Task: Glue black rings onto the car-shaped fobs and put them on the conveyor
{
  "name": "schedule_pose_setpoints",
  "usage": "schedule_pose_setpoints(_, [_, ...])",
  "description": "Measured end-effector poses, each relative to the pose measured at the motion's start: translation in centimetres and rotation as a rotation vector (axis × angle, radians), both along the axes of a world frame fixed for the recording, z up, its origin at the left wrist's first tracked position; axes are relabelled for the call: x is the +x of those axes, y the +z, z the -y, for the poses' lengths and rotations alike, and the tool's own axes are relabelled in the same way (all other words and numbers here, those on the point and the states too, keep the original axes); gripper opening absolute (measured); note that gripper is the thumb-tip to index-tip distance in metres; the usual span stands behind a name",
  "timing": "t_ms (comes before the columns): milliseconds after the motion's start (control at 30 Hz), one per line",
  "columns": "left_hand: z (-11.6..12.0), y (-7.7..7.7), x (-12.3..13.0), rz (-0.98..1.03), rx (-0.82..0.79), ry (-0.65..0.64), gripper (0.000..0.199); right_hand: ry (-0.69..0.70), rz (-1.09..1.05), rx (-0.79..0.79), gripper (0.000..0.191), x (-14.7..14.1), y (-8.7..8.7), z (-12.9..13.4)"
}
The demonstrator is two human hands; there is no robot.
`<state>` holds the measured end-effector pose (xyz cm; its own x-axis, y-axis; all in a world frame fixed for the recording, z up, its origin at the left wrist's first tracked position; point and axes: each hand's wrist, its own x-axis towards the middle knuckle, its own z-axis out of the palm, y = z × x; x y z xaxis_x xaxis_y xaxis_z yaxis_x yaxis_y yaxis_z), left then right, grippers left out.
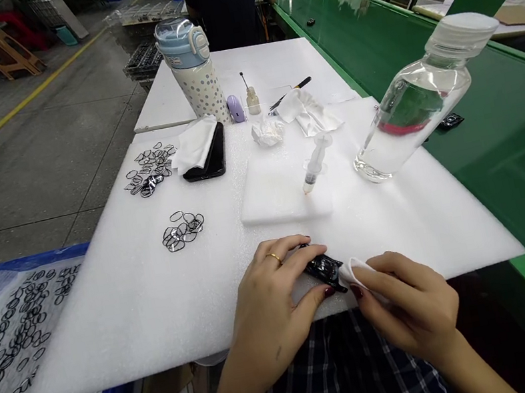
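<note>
Near the front edge of the white foam-covered table, my left hand [279, 288] grips a small glossy black part [324, 268] between thumb and fingers; it looks like a watch case, but its exact kind is unclear. A folded white cloth [353, 271] is pinched in my right hand [408, 303], and its tip touches the right end of the black part. Behind them, a syringe [316, 163] stands tilted with its tip at a white foam block [275, 197]. Loose black rings [183, 231] lie to the left of my hands.
A clear bottle [411, 99] leans in view at right, beside the green conveyor [486, 137]. Toward the back are a dotted tumbler [198, 79], a phone [215, 157] under white cloth, crumpled tissue [268, 132], a small vial [252, 100] and tweezers [290, 94]. A ring-covered tray [74, 251] sits lower left.
</note>
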<state>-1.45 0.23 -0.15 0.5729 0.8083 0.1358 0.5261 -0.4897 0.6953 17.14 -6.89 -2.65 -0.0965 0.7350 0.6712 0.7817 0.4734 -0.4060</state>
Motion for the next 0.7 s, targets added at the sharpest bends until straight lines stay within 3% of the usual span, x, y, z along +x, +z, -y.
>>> schedule_pose_setpoints(100, [0.0,-0.1,0.2,0.018,-0.004,0.022,0.040,0.013,0.060,-0.012,0.024,-0.4,0.0,0.0])
schedule_pose_setpoints(200, [0.0,-0.1,0.2,0.028,-0.009,0.020,0.038,-0.057,0.047,-0.052,0.023,-1.1,0.0,-0.2])
schedule_pose_setpoints(367, [0.0,-0.1,0.2,0.034,-0.028,0.037,0.037,-0.160,-0.026,-0.244,0.014,0.5,1.3,-1.6])
schedule_pose_setpoints(533, [0.0,-0.1,0.4,0.033,-0.058,0.073,0.034,-0.481,0.200,-0.122,0.030,4.3,3.0,-2.4])
schedule_pose_setpoints(600, [0.0,-0.2,0.4,0.032,-0.050,0.077,0.034,-0.449,0.204,-0.071,0.025,4.1,3.0,-1.7])
schedule_pose_setpoints(700, [0.0,-0.3,0.4,0.032,-0.029,0.071,0.031,-0.197,0.140,-0.092,0.021,1.7,2.3,0.0])
